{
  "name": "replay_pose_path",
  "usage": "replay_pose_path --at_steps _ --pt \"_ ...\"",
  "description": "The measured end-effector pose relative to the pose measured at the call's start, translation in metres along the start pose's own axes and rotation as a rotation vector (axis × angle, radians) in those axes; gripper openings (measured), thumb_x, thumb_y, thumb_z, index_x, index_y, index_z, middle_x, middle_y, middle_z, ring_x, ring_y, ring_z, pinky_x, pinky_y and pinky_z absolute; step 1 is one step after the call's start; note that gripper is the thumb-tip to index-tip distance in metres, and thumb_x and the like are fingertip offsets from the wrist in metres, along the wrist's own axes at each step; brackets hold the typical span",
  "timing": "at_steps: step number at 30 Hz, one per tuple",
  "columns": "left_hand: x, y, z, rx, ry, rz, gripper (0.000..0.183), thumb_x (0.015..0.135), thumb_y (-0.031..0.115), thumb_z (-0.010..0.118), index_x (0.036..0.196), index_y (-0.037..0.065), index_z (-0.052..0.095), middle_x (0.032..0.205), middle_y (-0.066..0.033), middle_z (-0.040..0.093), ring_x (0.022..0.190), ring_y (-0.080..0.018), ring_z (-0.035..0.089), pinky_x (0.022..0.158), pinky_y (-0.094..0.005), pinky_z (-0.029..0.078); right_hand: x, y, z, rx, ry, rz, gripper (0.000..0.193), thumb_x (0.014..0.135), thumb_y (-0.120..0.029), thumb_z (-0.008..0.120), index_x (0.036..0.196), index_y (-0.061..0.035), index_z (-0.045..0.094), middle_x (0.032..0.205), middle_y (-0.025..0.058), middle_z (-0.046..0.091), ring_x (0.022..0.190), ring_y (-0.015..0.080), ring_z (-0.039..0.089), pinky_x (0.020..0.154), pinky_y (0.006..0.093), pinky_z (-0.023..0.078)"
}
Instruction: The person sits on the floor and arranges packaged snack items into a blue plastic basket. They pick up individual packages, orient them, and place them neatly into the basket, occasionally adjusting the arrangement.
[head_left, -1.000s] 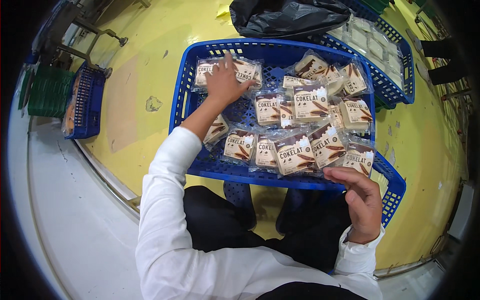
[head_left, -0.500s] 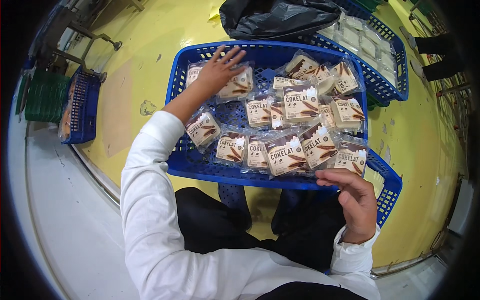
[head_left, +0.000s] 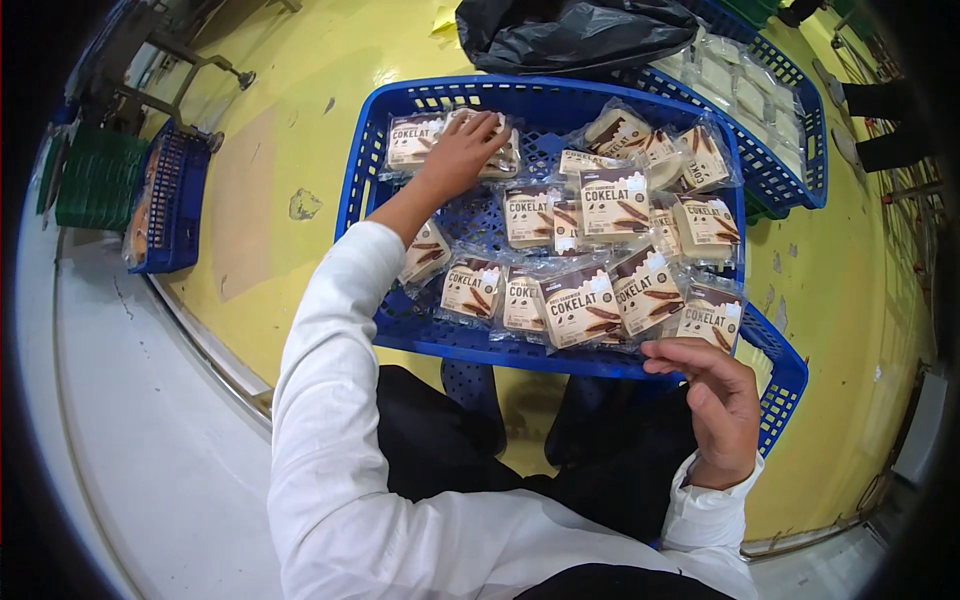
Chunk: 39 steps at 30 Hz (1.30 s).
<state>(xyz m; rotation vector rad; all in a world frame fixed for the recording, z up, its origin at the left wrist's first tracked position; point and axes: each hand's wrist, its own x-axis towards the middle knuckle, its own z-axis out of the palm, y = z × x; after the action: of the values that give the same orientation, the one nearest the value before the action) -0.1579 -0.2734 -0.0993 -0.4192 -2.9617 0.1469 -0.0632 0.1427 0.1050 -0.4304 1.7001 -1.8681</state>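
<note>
A blue plastic crate in front of me holds several clear-wrapped packs of sandwich bread with cream and brown labels. At its far left corner my left hand lies over a wrapped sandwich pack, fingers slightly apart across its top; I see no grip around it. Another sandwich pack lies just left of those fingers. By the near right rim, my right hand is held with curved fingers and the thumb apart, holding nothing. Its fingertips are near a sandwich pack at the crate's near right corner.
A black plastic bag lies beyond the far rim. Behind it, a second blue crate contains pale wrapped packs. Another blue crate shows beneath at the right. A small blue basket stands far left. A person's dark-clothed legs show far right.
My left hand has come down onto the far left pack, its spread fingers drawing closer together. The right hand keeps its pose. The whole view has shifted slightly.
</note>
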Motion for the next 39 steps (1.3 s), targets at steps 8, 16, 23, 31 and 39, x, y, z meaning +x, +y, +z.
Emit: replay_pose_path --at_steps 8,16,23,31,39 --pt "-0.005 0.018 0.023 -0.273 0.280 -0.133 0.071 0.079 -0.007 0.055 0.145 0.014 0.042 0.156 -0.0146 0.030 0.145 -0.0308 0.026 0.117 -0.0497 0.023 0.000 0.000 0.001 -0.003 -0.007 0.001 0.050 0.087 -0.032 0.066 0.117 0.0080 0.063 0.115 0.0245 0.064 0.104 0.0310 0.062 0.096 0.0409 0.045" --pt "-0.036 0.021 -0.023 -0.299 0.215 -0.250 0.073 0.085 0.026 0.068 0.149 0.014 0.034 0.146 -0.0194 0.041 0.133 -0.0375 0.041 0.109 -0.0478 0.035 -0.001 -0.001 0.000 -0.048 0.014 -0.004 0.057 0.088 -0.039 0.065 0.116 0.0111 0.061 0.113 0.0257 0.063 0.104 0.0330 0.064 0.094 0.0420 0.048" --pt "-0.157 0.016 -0.027 -0.350 -0.390 -0.619 0.097 0.071 0.042 0.081 0.149 0.014 0.032 0.131 -0.0222 0.053 0.111 -0.0416 0.057 0.095 -0.0471 0.048 -0.003 -0.002 0.002 0.024 -0.021 -0.026 0.053 0.086 -0.037 0.066 0.115 0.0081 0.064 0.113 0.0238 0.065 0.101 0.0302 0.062 0.093 0.0402 0.046" --pt "-0.150 0.031 -0.034 -0.250 -0.372 -0.567 0.097 0.064 0.030 0.084 0.148 0.019 0.035 0.128 -0.0180 0.051 0.120 -0.0395 0.050 0.103 -0.0462 0.042 -0.008 -0.005 0.001 0.001 0.002 -0.032 0.053 0.087 -0.036 0.066 0.116 0.0080 0.064 0.113 0.0235 0.065 0.102 0.0300 0.063 0.094 0.0399 0.047" --pt "-0.152 0.021 -0.021 -0.209 -0.263 -0.523 0.088 0.077 0.007 0.070 0.152 0.025 0.029 0.158 -0.0179 0.020 0.148 -0.0352 0.015 0.118 -0.0528 0.015 -0.006 -0.005 0.002 -0.027 -0.012 -0.037 0.059 0.087 -0.042 0.065 0.115 0.0100 0.062 0.112 0.0249 0.065 0.100 0.0305 0.065 0.093 0.0407 0.048"
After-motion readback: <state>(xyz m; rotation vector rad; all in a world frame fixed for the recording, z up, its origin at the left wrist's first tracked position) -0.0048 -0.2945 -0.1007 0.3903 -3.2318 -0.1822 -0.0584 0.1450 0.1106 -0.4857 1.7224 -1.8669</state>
